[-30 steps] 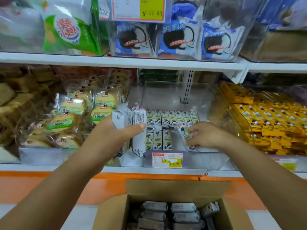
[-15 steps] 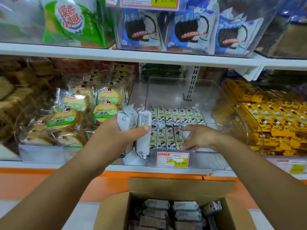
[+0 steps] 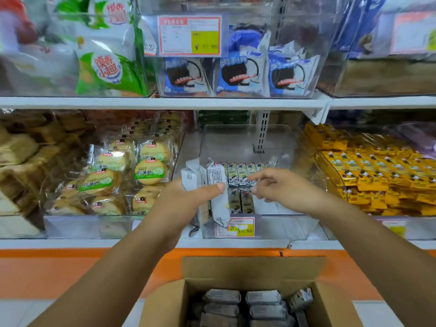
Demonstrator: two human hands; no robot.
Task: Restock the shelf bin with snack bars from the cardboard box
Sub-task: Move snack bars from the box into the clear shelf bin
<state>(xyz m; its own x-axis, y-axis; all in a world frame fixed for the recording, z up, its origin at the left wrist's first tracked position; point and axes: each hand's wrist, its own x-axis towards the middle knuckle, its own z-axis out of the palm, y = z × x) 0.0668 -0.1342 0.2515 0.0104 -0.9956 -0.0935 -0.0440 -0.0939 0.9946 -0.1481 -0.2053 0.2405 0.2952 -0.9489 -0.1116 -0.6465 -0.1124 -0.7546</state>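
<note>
Head view: a shop shelf seen from the front, with both forearms reaching in above an open box.
Left grip [image 3: 188, 201]: closed round a held bundle [image 3: 215, 185] of grey-white wrapped snack bars standing upright, with the thumb pressed across the front bar. It is just in front of the bin's left corner.
Right grip [image 3: 283, 187]: holding nothing. The index finger [image 3: 256, 177] points left toward the bundle, the thumb is apart below it, and the other fingers are curled. It hovers over the bin's rows.
Shelf bin [image 3: 287, 228]: clear plastic, on the middle shelf, with a price label [image 3: 234, 227] on its front wall.
Binned bars [image 3: 243, 173]: a back row stands side by side, and a shorter front row [image 3: 240, 204] fills only the bin's left part.
Cardboard box [image 3: 254, 270]: below the shelf with its flaps open, near the bottom edge of the view.
Boxed bars [image 3: 243, 303]: grey wrappers lie flat in rows, with one loose bar tilted at the right.
Neighbours: round cake packets [image 3: 151, 171] in the bin to the left, yellow packets [image 3: 365, 178] in the bin to the right.
Upper shelf: blue sandwich-biscuit packs [image 3: 238, 74] and a green bag [image 3: 106, 69].
</note>
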